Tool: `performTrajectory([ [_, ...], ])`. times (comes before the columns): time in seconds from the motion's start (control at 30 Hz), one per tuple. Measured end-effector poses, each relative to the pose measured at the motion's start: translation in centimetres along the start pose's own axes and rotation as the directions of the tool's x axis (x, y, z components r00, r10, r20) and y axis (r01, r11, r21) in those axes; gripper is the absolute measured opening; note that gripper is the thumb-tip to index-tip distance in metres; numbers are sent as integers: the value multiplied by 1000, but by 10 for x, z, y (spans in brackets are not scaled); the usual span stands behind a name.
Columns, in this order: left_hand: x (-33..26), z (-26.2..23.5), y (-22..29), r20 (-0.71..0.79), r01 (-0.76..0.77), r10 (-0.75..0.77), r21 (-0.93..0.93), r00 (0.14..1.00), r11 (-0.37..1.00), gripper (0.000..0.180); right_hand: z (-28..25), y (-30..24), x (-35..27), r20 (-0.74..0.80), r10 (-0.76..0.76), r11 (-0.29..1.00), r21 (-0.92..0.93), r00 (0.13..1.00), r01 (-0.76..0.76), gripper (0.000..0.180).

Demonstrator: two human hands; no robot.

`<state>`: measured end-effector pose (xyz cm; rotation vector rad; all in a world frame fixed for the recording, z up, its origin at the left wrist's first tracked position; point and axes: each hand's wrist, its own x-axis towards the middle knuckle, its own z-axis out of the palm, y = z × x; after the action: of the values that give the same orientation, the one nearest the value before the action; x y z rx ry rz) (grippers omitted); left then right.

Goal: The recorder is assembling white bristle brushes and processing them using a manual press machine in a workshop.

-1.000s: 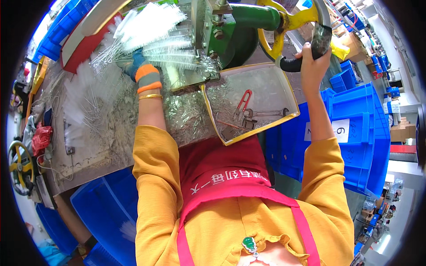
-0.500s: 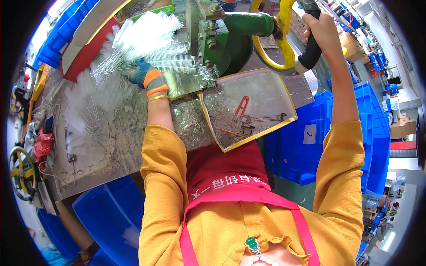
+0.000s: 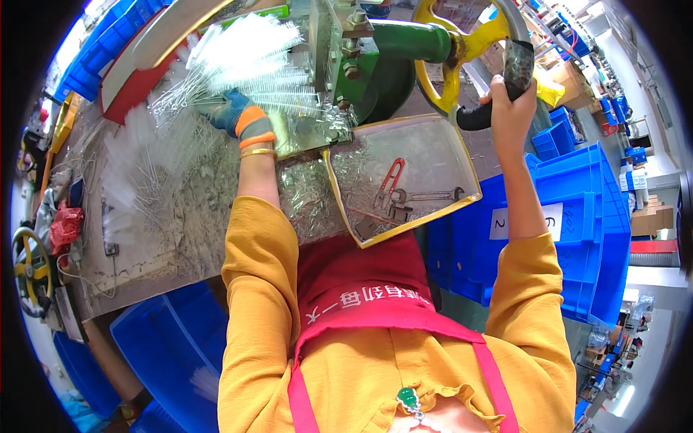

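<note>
Two hands are at work on a green machine (image 3: 390, 68); the right hand (image 3: 509, 101) is clenched around the black grip (image 3: 498, 94) of the yellow handwheel (image 3: 462, 50), which sits at the machine's right end, above and just right of the tray; the left hand (image 3: 238, 115), in a blue glove with an orange cuff, lies on a bundle of white wire-stemmed brushes (image 3: 245, 54) just left of the machine, its fingers curled over the stems, though whether they grip them I cannot tell; a gold bangle (image 3: 258, 152) circles that wrist. More brushes (image 3: 144, 166) are strewn across the grey bench (image 3: 188, 245) further left, their bristles fanned out. Below the machine a yellow-rimmed metal tray (image 3: 433, 155) is tilted toward the person; in it lie red-handled pliers (image 3: 388, 180) and a spanner (image 3: 426, 195), close together, among metal scraps. Blue crates (image 3: 577, 216) stand to the right under the raised arm; another blue crate (image 3: 166, 346) sits below the bench at lower left. A second yellow wheel (image 3: 30, 270) shows at the far left edge. The person wears a yellow top and red apron (image 3: 354, 303).
</note>
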<state>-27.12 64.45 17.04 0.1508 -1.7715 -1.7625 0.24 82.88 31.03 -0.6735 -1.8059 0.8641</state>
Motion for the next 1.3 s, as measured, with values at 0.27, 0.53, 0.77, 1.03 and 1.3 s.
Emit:
performTrajectory([
  [0.27, 17, 8, -9, -18, 15, -18, -154, 1000, 988, 46, -11, -16, 32, 144, -7, 975, -218, 989, 39, 27],
  [0.53, 6, 7, 20, -72, 297, -292, 88, 954, 951, 45, -12, -33, 60, 195, 65, 924, -382, 979, 15, 15],
  [0.77, 8, 11, 1, -118, 234, -224, 80, 967, 969, 49, -9, -31, 72, 276, 121, 895, -445, 954, 15, 26],
  [1.03, 5, 18, -3, -79, 53, -58, -54, 995, 997, 45, 15, 34, -26, -187, -92, 961, 241, 978, 136, 21],
  [1.3, -3, 5, -7, -52, -6, 1, -93, 999, 996, 41, 10, 32, -24, -170, -47, 990, 120, 984, 68, 22],
])
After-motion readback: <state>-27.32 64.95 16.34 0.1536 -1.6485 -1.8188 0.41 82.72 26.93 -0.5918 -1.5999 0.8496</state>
